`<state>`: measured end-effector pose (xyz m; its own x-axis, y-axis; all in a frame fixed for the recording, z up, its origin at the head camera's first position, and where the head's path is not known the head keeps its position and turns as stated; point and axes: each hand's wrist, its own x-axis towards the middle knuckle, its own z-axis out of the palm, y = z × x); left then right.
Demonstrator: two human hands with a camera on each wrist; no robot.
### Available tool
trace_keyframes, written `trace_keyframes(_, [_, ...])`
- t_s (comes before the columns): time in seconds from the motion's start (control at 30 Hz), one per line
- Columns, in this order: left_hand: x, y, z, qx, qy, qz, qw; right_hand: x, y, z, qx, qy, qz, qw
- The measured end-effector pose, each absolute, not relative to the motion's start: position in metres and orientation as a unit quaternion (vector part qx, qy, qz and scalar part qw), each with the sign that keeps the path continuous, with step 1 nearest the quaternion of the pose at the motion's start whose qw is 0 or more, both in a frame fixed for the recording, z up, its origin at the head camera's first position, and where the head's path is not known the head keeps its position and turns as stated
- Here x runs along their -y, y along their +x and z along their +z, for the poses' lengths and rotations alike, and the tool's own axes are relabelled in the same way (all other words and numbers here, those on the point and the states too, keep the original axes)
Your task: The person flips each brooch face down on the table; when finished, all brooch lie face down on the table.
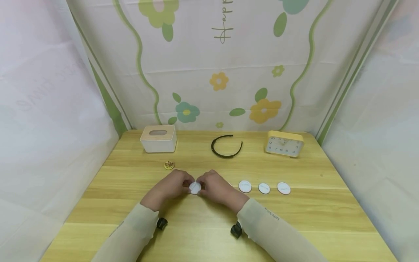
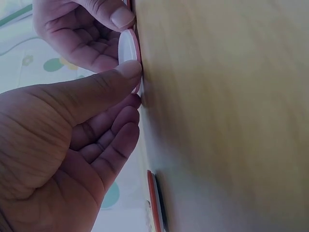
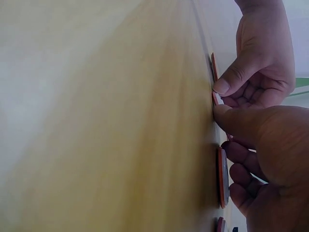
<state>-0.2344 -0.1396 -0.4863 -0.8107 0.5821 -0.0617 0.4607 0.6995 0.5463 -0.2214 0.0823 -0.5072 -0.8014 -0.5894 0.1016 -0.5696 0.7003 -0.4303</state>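
Observation:
A round white disc (image 1: 195,188) with a reddish rim lies on or just above the wooden table, between both hands. My left hand (image 1: 174,185) pinches its left side, the thumb (image 2: 129,69) over the white face in the left wrist view. From the opposite side my right hand (image 1: 214,186) pinches the same disc, and its thumb (image 3: 223,112) shows at the rim in the right wrist view. Similar white discs (image 1: 245,186) lie in a row to the right, one partly hidden behind my right hand. Beyond my left hand rests a yellow disc with a brown pattern (image 1: 169,165).
A white tissue box with a wooden lid (image 1: 158,139) stands at the back left of the table (image 1: 209,233). A black headband (image 1: 226,155) lies at the back middle. On the back right is a yellow clock (image 1: 284,144). Patterned cloth (image 1: 203,54) encloses the table's back and sides.

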Motion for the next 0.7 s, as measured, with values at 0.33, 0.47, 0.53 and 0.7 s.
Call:
trace_keyframes(0.33, [0.141,-0.235,-0.490,-0.916,0.278,0.266,0.117,-0.082,-0.221,-0.508,-0.929,-0.313,-0.194,0.028])
trace_keyframes(0.47, [0.145,-0.234,-0.491,-0.915,0.272,0.274,0.116,-0.082,-0.220,-0.508,-0.932,-0.308,-0.187,0.033])
trace_keyframes(0.53, [0.150,-0.234,-0.490,-0.918,0.259,0.279,0.112,-0.081,-0.220,-0.507,-0.933,-0.308,-0.183,0.032])
trace_keyframes(0.7, [0.174,-0.234,-0.483,-0.926,0.238,0.276,0.097,-0.081,-0.220,-0.505,-0.934,-0.304,-0.184,0.038])
